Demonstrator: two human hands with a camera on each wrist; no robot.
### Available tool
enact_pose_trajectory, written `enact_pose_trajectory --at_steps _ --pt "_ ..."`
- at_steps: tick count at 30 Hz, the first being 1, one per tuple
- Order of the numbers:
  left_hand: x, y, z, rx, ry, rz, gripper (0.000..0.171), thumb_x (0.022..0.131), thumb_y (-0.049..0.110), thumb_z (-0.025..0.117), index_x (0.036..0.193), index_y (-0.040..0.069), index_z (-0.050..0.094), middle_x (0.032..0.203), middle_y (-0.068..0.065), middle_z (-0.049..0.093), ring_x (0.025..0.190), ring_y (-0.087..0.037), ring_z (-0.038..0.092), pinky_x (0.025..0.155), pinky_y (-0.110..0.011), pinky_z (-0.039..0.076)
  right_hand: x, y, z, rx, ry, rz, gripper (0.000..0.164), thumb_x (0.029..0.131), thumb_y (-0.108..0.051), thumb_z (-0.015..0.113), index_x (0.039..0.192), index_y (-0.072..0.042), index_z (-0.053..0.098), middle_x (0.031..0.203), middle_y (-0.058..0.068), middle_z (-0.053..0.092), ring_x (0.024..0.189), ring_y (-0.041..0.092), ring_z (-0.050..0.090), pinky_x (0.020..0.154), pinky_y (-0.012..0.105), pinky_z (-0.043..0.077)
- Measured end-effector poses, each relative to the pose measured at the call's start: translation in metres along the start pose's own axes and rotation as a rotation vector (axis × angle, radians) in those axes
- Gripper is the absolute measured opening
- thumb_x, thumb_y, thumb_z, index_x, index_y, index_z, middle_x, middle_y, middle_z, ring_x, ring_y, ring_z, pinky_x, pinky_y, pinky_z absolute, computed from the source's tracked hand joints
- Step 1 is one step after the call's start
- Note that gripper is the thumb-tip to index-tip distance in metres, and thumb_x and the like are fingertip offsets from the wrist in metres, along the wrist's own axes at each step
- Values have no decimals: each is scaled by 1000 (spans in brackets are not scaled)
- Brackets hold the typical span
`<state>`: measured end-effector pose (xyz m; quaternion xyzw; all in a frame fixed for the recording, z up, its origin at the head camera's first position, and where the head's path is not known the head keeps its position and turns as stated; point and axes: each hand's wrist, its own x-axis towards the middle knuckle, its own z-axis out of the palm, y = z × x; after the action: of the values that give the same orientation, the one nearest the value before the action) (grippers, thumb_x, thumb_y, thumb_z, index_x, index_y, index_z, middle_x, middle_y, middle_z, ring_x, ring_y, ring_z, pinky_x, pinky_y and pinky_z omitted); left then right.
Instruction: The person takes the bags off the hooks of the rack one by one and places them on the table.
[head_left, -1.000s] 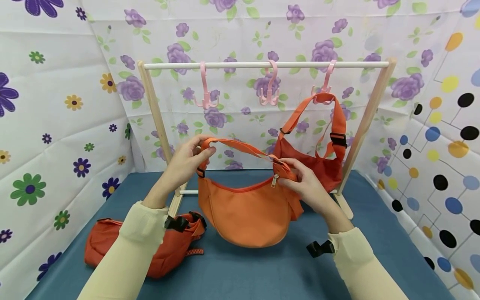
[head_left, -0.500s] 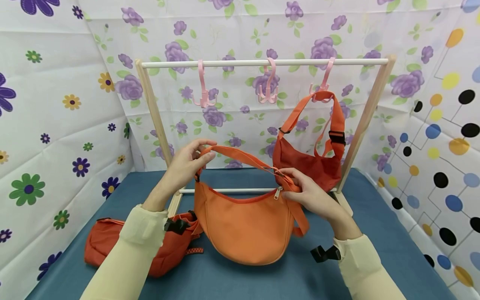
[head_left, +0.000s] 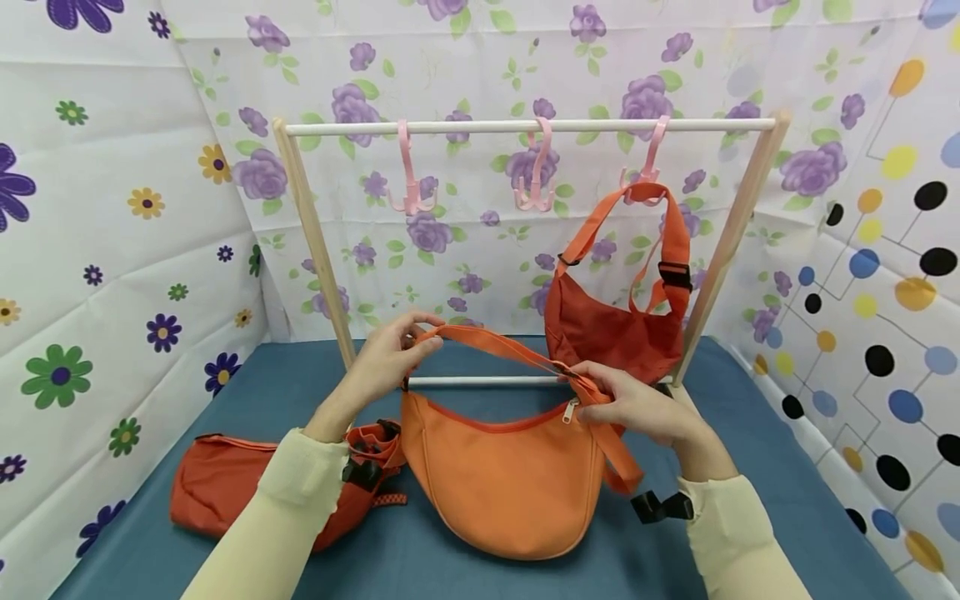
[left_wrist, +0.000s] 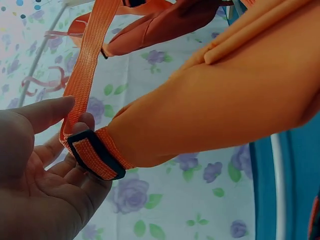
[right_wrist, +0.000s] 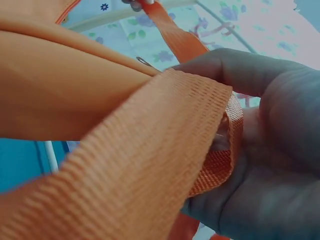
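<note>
An orange crescent-shaped shoulder bag point(head_left: 510, 479) hangs between both hands, its curved bottom low over the blue cloth. My left hand point(head_left: 386, 358) pinches the orange strap point(head_left: 498, 343) near its left end; in the left wrist view the thumb and fingers close on the webbing beside a black slider point(left_wrist: 96, 155). At the bag's other top corner, my right hand point(head_left: 637, 404) grips the strap end next to a silver zipper pull point(head_left: 570, 410). A loop of webbing point(right_wrist: 215, 172) lies across the right palm, and a loose strap tail point(head_left: 618, 458) dangles below that hand.
A white-barred wooden rack point(head_left: 525, 127) stands behind, with pink hooks point(head_left: 412, 187) on its rail. From the right hook hangs a red-orange bag point(head_left: 611, 329). Another red bag point(head_left: 225, 483) lies on the blue cloth point(head_left: 420, 558) at left, partly behind the left sleeve. Patterned sheets enclose the sides.
Both hands have lowered and shifted slightly right and nearer, carrying the orange bag down with them. Its strap tail swings out farther to the right. The hanging bag and the lying bag stay put.
</note>
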<state>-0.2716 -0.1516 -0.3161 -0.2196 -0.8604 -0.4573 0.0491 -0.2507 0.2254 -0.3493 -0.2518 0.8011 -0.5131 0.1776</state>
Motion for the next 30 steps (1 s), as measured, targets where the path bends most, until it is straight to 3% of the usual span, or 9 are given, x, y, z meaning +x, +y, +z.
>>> enact_pose_trajectory --at_steps 8,15,22,30 --pt "-4 -11 10 2 -9 -41 33 106 27 65 137 16 63 89 -6 61 64 -25 55 58 -34 48 0 10 2 12 -60 19 56 101 -14 68 151 -3 45 120 20 61 106 33 60 87 38 56" --pt "-4 -22 17 -68 -44 -40 35 107 22 62 139 8 60 94 -10 59 70 -33 54 60 -33 45 2 17 4 24 -73 39 56 101 -14 68 150 -2 45 122 20 60 107 33 59 89 38 53" --pt "-6 -34 24 -43 -32 -51 34 107 24 62 138 9 60 94 -9 60 70 -24 54 61 -33 44 6 28 4 13 -67 45 56 100 -17 69 150 -5 47 122 19 58 108 32 57 91 41 51" --pt "-11 -45 36 -107 17 -80 35 108 24 60 139 8 61 102 -10 64 80 -23 58 69 -35 47 10 40 4 9 -33 49 55 99 -18 71 149 -7 50 135 17 54 118 31 53 97 40 50"
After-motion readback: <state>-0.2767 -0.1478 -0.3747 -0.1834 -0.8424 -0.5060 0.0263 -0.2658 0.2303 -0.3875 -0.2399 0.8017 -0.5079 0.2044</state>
